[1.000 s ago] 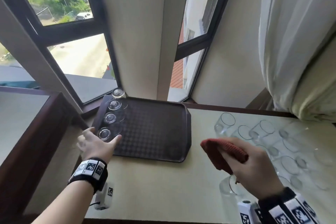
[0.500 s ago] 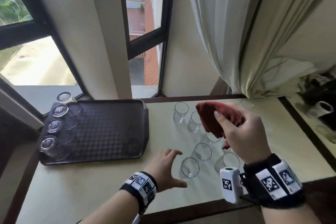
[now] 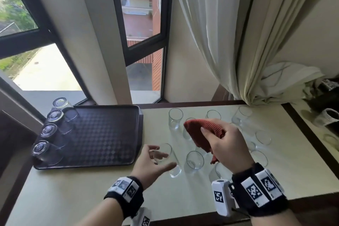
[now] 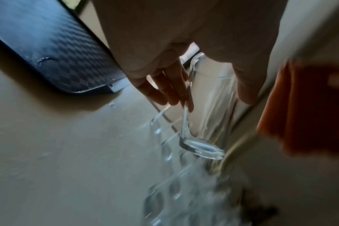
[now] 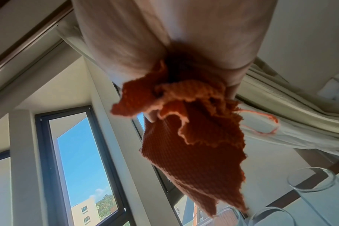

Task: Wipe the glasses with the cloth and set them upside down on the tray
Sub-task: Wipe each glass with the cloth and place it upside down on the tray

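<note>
Fingers [image 4: 164, 90] of your left hand [image 3: 154, 163] are spreading around the nearest upright glass [image 3: 166, 154] on the surface [image 3: 77, 187], not yet closing on it, having swung over from the tray [image 3: 102, 134] a second ago. Your right hand [image 3: 225, 145] is clutching the red cloth [image 3: 203, 132] just above. Four glasses [image 3: 49, 130] are already sitting inverted along the tray's left edge, so a fifth cycle is likely beginning.

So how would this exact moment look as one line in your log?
left hand: open, reaching around upright glass | right hand: holding red cloth | tray: four glasses upside down
</note>
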Action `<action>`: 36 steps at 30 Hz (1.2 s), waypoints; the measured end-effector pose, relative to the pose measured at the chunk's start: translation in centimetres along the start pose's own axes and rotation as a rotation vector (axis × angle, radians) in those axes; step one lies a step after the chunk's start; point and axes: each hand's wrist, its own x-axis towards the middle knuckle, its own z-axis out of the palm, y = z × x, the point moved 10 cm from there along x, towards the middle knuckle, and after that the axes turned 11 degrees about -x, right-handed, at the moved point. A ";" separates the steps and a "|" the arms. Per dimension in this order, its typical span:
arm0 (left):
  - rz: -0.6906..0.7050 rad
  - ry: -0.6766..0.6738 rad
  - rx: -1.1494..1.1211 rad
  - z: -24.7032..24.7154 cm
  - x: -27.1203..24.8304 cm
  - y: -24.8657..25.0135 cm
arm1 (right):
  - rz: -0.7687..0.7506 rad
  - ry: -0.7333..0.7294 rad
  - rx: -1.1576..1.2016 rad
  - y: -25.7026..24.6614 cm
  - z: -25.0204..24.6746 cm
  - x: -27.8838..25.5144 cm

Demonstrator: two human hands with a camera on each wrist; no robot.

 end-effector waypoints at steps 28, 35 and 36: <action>0.365 -0.151 -0.651 -7.3 -2.6 34.3 | -0.708 0.069 0.495 -25.8 3.5 2.4; 0.416 -0.155 -0.646 -7.0 -3.5 35.2 | -0.823 0.161 0.421 -29.0 1.7 1.7; 0.396 -0.160 -0.669 -7.4 -3.5 35.6 | -0.868 0.155 0.387 -29.2 2.2 1.0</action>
